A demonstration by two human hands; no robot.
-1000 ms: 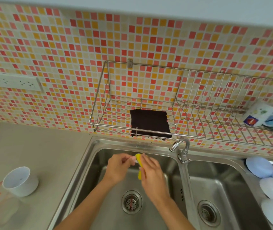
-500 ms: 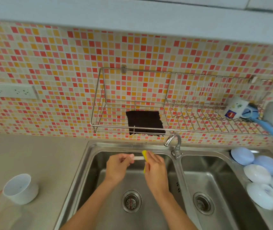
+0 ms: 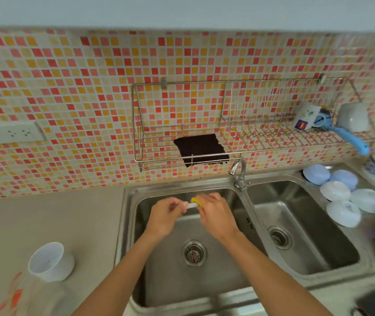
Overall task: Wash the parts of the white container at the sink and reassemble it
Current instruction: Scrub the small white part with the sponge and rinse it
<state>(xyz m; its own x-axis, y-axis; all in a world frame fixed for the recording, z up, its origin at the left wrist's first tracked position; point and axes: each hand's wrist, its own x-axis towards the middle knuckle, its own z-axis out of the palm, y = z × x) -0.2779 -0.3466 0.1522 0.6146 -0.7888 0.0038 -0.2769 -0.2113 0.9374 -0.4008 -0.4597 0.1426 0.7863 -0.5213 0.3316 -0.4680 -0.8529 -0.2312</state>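
Hands [image 3: 191, 212] stay mid-basin, scrubbing white part [image 3: 191, 205], sink [image 3: 127, 224] walls well apart.

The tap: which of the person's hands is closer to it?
The right hand. It is just below and left of the tap, over the left basin; the left hand is farther left.

no text can be read here — the white carton [image 3: 306, 118] on the wire rack [image 3: 182, 156] bears a blue label with a red mark, its lettering too blurred to make out.
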